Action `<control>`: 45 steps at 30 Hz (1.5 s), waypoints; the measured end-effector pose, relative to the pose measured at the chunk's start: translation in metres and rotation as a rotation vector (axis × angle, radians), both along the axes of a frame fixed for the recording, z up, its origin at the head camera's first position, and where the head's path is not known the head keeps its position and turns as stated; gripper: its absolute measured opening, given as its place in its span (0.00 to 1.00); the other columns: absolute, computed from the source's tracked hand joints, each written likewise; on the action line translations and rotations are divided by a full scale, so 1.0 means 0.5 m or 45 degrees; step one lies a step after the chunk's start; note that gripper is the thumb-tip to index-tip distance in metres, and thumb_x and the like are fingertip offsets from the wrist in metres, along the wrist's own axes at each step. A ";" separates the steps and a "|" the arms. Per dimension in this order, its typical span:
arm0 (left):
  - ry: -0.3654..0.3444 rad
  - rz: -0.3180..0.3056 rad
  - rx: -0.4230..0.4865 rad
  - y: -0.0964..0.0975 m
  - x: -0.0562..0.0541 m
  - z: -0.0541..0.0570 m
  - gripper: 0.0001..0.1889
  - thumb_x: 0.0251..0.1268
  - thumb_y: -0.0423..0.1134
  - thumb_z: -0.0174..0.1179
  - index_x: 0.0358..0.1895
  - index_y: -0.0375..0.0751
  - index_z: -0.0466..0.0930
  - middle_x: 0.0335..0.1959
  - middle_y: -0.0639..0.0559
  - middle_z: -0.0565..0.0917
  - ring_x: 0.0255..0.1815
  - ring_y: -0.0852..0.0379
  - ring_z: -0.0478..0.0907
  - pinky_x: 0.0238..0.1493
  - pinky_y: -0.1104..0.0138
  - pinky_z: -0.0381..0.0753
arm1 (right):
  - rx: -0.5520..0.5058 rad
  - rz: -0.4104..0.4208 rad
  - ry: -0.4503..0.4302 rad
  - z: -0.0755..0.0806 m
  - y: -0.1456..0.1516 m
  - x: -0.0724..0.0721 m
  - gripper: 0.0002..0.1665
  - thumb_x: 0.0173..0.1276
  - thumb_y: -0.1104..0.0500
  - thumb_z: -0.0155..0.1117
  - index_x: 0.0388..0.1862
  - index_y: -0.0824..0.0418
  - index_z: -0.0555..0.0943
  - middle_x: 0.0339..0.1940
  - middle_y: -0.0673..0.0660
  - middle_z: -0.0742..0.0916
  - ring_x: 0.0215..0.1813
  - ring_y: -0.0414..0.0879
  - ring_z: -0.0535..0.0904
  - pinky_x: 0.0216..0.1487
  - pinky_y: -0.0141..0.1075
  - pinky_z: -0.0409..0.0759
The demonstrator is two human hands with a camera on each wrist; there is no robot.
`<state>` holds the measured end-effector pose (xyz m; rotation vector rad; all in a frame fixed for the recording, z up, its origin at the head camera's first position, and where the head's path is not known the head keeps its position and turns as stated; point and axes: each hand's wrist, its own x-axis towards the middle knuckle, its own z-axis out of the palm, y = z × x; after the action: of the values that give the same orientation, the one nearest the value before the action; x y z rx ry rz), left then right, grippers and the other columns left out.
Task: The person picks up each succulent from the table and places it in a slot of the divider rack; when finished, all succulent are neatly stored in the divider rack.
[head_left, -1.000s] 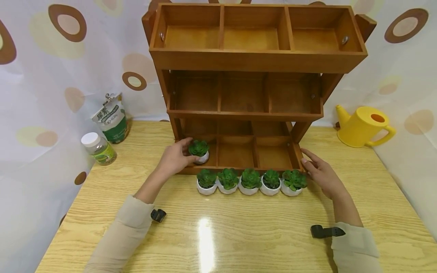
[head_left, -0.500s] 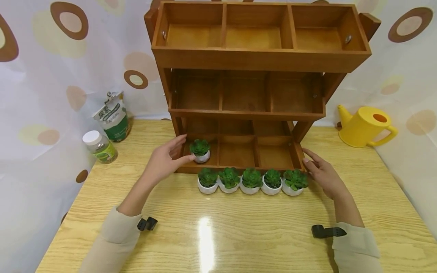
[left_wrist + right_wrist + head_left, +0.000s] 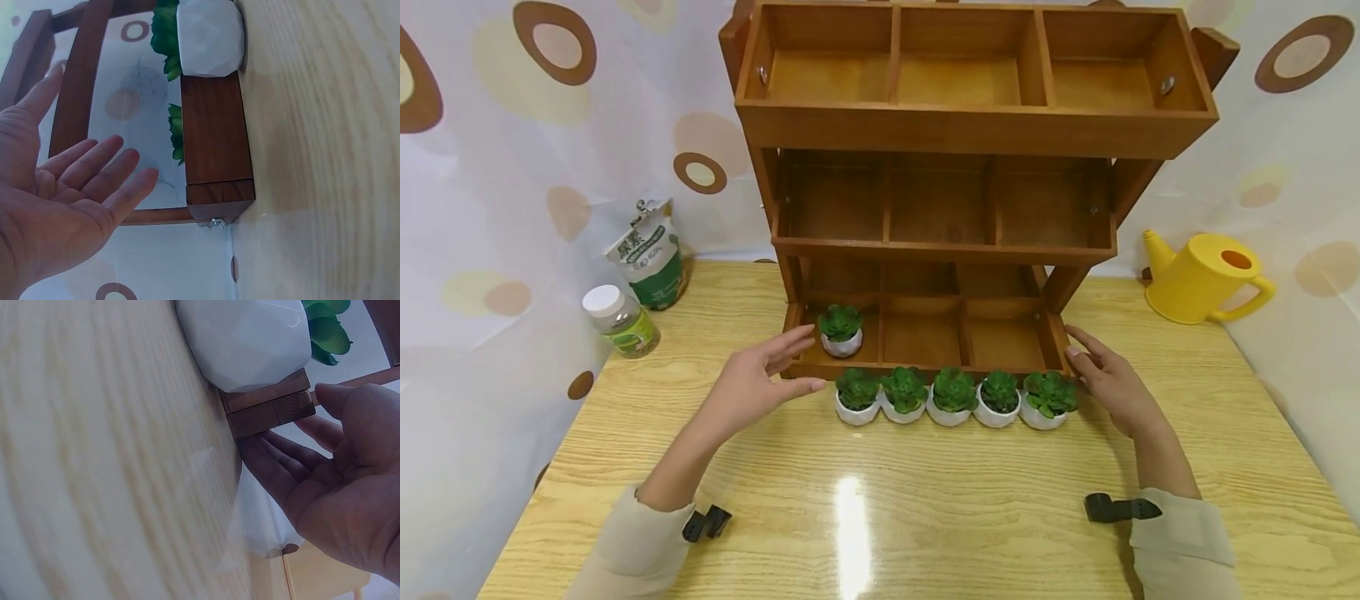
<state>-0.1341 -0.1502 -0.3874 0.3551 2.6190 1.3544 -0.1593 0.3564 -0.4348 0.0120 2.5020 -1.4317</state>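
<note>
Judged by eye, each of the potted succulents (image 3: 952,400) was likely light enough for one hand, its white pot hard and stiff and perhaps brittle if knocked, with leaves that looked like bendy plastic and would make a poor hold. The best place to take one was around the pot's widest part, thumb on one side and fingers on the other, below the leaves; the faceted wall probably gave some purchase, though its smooth finish could slip a little. In looks they were much alike: rounded white pots with flat facets, dark filling at the rim, and green rosettes of thick leaves, some brighter than others. Five stood upright on the worktop (image 3: 962,508) in a close row along the front of the wooden shelf (image 3: 943,248), and a single succulent (image 3: 841,331) sat upright in the left compartment of the shelf's lowest tier. The left hand (image 3: 751,385) hung just off the shelf's lower left corner, its grip wide and empty, thumb well apart from the fingers. The right hand (image 3: 1111,387) rested its fingertips against the shelf's lower right end, with no pot in its grip.
</note>
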 end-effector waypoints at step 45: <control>-0.197 -0.293 -0.162 0.072 -0.029 -0.071 0.40 0.58 0.48 0.74 0.75 0.47 0.69 0.69 0.46 0.78 0.64 0.48 0.80 0.64 0.54 0.79 | 0.056 0.011 0.029 0.000 0.003 0.003 0.38 0.84 0.40 0.36 0.86 0.48 0.45 0.74 0.72 0.71 0.71 0.56 0.71 0.61 0.34 0.80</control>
<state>-0.1487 -0.1142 -0.4229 0.4940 2.4356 1.0909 -0.1578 0.3580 -0.4346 -0.0068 2.5484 -1.3804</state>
